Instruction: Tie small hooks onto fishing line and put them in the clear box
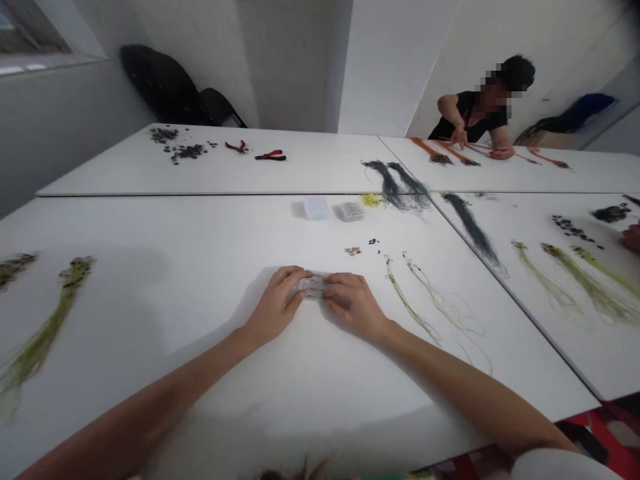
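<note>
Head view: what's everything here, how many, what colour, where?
Case: one, clear, centre
Boxes: two, whitish, beyond the case
Pliers: two, red-black, far left
Dark pieces: many, blackish, far left and right
Bits: one pile, yellow, beside boxes
Tiny pieces: clusters, coppery and black, before boxes
Light bundles: about seven, yellow-green, left and right
Dark bundles: three, grey, centre-right
Orange bundles: several, orange, upper right
Tables: at least four, white, throughout
Chairs: count unclear, black, upper left
Co-worker: one, dark top, upper right
Left fingers: bare, case's left side
Right fingers: bare, case's right side
</note>
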A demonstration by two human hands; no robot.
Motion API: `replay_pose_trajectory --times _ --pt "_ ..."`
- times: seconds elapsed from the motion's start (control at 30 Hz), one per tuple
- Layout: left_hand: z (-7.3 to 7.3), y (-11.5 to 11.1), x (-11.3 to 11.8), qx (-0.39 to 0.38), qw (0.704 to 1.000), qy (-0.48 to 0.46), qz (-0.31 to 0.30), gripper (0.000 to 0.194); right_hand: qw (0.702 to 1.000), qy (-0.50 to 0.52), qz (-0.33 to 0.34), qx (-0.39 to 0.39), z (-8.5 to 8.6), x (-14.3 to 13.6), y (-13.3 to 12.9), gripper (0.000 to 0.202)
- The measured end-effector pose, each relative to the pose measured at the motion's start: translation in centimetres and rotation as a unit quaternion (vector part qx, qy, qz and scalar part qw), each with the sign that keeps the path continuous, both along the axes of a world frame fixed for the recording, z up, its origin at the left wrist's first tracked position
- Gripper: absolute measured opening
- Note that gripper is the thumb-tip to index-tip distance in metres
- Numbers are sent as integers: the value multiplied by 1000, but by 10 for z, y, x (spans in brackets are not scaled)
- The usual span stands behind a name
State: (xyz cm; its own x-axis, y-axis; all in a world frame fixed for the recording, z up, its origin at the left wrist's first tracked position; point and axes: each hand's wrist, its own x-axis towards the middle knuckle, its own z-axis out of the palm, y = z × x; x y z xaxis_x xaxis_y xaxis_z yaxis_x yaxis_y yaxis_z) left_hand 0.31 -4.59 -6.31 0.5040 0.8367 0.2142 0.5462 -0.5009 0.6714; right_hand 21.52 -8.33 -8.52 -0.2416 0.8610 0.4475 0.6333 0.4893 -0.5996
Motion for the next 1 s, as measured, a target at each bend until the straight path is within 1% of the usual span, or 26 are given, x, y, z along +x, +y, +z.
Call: replay_pose_trajectory --times 0.13,0.23,0.33,0.43,0.5,0.57,0.63,0.7,0.77,0.83,0.93,1.0 --pt "-3 1 -2 9 1000 22 -14 33 1000 -5 1 6 -2 0 1 11" --pt "0 5 -6 4 998 47 -39 37 1000 5 12 18 -5 2 1 17" --pt "8 15 -10 -5 993 74 -91 49 999 33 3 32 -4 3 0 30" --pt "16 27 -12 -11 981 111 -160 66 997 57 -8 52 1 4 -3 33" --pt "21 37 -11 -9 973 134 -188 66 995 70 -4 65 4 4 -5 33" --pt "27 51 -6 9 971 148 -185 61 994 78 6 75 6 4 -6 35" --pt "35 71 6 41 975 152 -158 60 994 76 22 81 7 3 -6 38" --pt "45 99 26 70 979 146 -128 64 994 64 37 81 7 2 -5 39" --pt "55 131 54 91 981 134 -107 67 995 54 43 74 7 1 -5 40" --pt "61 162 86 117 976 159 -90 68 996 52 41 67 8 2 -4 41" --pt "63 197 128 122 972 181 -91 71 995 54 46 63 8 2 -3 42" --pt "60 211 145 114 968 200 -104 72 995 55 50 64 7 3 -2 42"
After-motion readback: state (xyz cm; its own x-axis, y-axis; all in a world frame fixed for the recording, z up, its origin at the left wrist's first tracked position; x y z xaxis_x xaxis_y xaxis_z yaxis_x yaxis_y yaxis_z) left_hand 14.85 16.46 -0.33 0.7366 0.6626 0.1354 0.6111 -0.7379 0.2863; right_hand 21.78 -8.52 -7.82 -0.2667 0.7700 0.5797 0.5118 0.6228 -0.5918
